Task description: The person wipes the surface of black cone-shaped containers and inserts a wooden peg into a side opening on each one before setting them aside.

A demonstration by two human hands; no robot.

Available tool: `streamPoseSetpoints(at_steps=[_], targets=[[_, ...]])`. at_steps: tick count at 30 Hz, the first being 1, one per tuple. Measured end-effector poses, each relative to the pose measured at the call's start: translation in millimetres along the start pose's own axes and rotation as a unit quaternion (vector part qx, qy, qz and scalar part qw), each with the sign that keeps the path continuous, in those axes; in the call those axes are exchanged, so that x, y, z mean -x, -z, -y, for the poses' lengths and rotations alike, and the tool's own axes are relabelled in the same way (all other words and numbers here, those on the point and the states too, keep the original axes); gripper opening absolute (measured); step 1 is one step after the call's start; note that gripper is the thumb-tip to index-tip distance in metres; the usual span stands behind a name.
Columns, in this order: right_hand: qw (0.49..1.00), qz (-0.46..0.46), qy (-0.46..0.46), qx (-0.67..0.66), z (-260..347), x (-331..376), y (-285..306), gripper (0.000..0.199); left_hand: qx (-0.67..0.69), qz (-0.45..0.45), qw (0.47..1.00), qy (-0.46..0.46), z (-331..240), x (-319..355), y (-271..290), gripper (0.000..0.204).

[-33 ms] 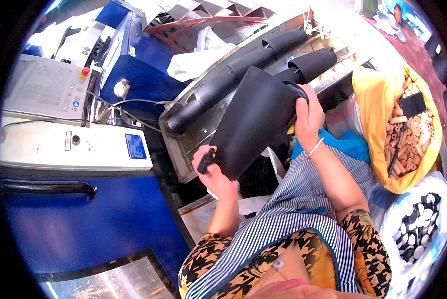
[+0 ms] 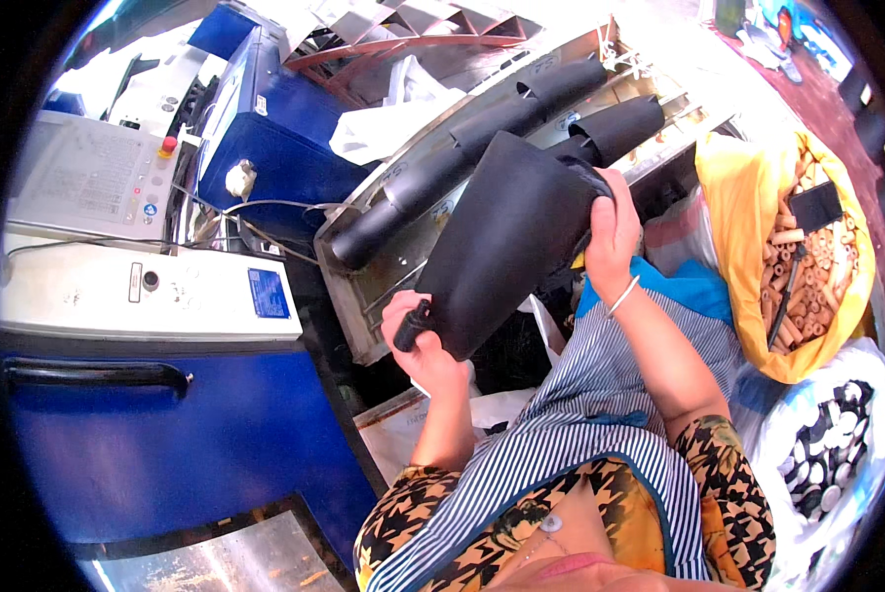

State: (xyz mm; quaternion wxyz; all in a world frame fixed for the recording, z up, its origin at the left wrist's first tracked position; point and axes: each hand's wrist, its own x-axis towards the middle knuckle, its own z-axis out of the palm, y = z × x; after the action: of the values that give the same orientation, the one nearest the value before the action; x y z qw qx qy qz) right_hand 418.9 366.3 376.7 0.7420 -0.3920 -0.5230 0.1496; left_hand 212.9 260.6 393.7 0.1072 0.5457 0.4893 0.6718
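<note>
A large black hollow tube-shaped piece, tapered and slightly flexible-looking, is held tilted in front of me between both hands. At its lower left end my left hand is closed around a small black knob-like part; whether this part is joined to the tube I cannot tell. My right hand grips the upper right rim, thumb on the outside and the other fingers hidden behind the edge. A bit of yellow shows beneath that rim. Behind the held piece, several similar black tubes lie in rows in a shallow metal-framed tray.
Left stands a blue and white machine with a control panel and red button. At right are a yellow sack of tan cylindrical pieces and a white bag of black and white round parts. White plastic lies beyond the tray.
The small black part in my left hand sits at a slightly different angle and a little lower. The tube and my right hand have barely shifted.
</note>
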Motion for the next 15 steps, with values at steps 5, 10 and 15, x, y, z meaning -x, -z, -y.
streamPoseSetpoints(at_steps=[5,10,15], targets=[[0.861,-0.034,-0.393,-0.321,-11.1,-30.6,21.6,0.041,0.202,-0.011,0.969,0.139,15.5,-23.9,17.4,0.056],[0.886,0.040,-0.314,-0.340,-10.4,-52.2,47.2,0.046,0.409,0.030,0.756,0.511,31.3,-22.8,30.5,0.051],[0.768,0.330,-0.326,-0.442,32.2,-52.5,24.6,0.045,0.102,0.184,0.825,0.525,58.9,22.9,29.2,0.047]])
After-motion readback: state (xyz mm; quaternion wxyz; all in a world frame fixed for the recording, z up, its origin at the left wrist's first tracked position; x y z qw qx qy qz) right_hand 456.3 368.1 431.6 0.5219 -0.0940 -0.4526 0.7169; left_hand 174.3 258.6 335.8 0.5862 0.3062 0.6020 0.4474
